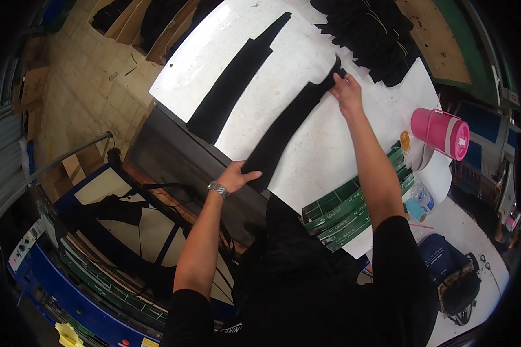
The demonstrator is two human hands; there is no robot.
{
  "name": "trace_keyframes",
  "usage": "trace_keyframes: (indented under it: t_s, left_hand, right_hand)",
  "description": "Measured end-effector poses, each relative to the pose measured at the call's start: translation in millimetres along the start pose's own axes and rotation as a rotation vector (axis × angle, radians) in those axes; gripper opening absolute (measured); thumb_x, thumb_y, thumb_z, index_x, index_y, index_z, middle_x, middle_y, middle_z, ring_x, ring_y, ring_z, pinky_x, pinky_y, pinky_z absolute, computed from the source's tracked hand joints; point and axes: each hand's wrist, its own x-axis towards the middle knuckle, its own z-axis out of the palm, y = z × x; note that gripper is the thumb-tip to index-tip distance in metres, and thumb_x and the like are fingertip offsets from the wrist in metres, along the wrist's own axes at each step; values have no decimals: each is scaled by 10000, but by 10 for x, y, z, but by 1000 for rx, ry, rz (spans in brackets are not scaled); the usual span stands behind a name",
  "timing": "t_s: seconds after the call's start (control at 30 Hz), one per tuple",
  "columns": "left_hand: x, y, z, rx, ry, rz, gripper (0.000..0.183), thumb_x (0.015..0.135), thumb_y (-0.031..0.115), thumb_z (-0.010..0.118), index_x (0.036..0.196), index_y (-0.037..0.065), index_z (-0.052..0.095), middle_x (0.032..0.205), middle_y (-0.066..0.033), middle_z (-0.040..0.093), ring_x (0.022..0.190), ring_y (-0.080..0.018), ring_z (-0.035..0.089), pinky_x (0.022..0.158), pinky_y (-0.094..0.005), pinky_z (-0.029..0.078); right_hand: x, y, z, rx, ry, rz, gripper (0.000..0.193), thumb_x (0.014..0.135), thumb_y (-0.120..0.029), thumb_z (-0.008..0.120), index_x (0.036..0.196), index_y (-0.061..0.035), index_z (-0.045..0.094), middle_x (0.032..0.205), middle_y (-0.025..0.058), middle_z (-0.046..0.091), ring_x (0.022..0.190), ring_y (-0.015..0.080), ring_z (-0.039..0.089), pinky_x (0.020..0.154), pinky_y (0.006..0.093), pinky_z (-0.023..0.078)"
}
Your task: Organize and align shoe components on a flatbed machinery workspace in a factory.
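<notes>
A long, narrow black fabric piece (287,126) stretches between my two hands over the white tabletop (330,159). My left hand (235,177), with a metal-band watch on its wrist, pinches the wide near end at the table's front edge. At the narrower far end, my right hand (347,94) grips the cloth, fingers closed on it. To the left, a second black fabric piece (231,87) of similar shape lies flat on the table, its narrow end pointing away. Neither hand touches that one.
Stacked black cloth (370,36) lies at the far right of the table. Green slotted boards (359,202), a pink jug (437,132) and a plastic bottle (422,198) are on the right. A blue-framed machine (81,289) with black pieces on it stands at lower left.
</notes>
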Motion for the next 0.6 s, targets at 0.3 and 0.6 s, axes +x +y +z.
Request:
trace_keyframes:
  t_s: [0.3,0.6]
  left_hand:
    - [-71,-299,-259,-411,313,-294,386,877,269,778,920,-9,513,812,-93,663,752,-184,731,643,-279,573]
    - [-806,-625,151,-38,661,-154,377,840,264,738,1126,24,682,995,-131,726,919,-252,699,820,-371,549]
  right_hand:
    - [407,-29,190,-149,-35,-58,223,891,-39,706,1067,-58,569,932,54,644,807,143,639,665,295,555]
    - [388,134,337,-1037,198,-1074,467,856,-190,754,1247,5,587,1220,183,598,1158,348,535,1030,441,398]
